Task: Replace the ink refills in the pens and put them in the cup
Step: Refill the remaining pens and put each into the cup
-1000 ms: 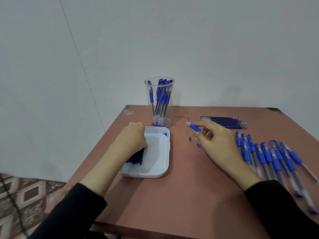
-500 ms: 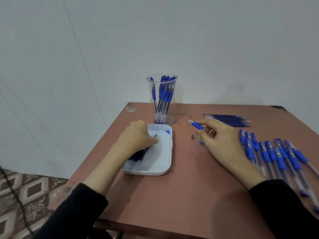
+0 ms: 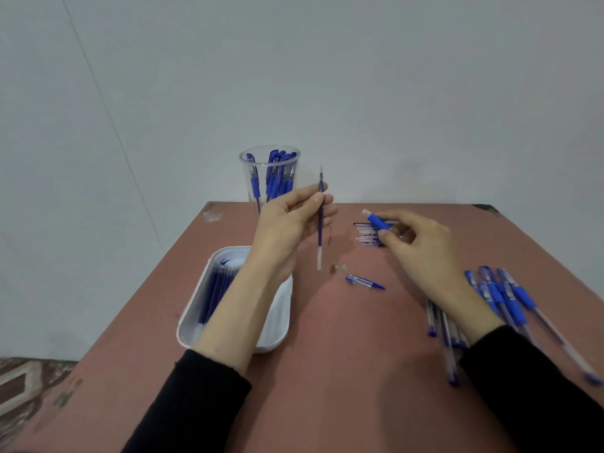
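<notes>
Now left hand (image 3: 287,217) pinches refill (image 3: 320,233), right hand (image 3: 421,243) pen (image 3: 379,221); tray (image 3: 279,317) near table (image 3: 343,354) edge.

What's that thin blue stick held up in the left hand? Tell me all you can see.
A slim ink refill: a thin, plastic-looking tube, dark blue along most of its length, whitish at the lower end, with a fine point on top. It stands nearly upright above the table, pinched near its upper part by the left hand. Nothing else touches it.
</notes>
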Tool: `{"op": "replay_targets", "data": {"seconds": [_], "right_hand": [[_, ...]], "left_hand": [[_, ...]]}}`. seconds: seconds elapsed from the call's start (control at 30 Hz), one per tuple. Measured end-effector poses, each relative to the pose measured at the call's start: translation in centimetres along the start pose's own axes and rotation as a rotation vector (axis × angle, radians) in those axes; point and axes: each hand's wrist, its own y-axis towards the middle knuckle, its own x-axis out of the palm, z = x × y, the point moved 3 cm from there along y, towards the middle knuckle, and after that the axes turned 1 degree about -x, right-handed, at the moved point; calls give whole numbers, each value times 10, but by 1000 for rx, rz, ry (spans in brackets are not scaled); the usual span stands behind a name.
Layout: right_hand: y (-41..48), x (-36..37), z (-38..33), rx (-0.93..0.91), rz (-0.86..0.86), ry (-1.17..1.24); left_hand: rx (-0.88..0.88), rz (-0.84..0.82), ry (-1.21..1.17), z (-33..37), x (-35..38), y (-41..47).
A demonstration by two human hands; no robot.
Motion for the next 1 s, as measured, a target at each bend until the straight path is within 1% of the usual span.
{"op": "replay_targets", "data": {"seconds": [0.13,0.3,0.43,0.57,0.73,1.0], "right_hand": [[-1,-3,9,-15,12,-19],[0,-5,13,5,23,-41],[-1,-2,11,-23,9,-4],[-2,-1,7,-67,15,30],[-3,-4,5,-72,33,70],[-4,-4,4,-91,41,60]], "left_hand": [[38,43,-111,-13,13,6],[141,83,-285,-12,9,12],[130,102,-369,-13,5,13],[111,112,-379,-16,4,15],[111,111,-371,-19,5,16],[97,91,-355,-18,8,14]]}}
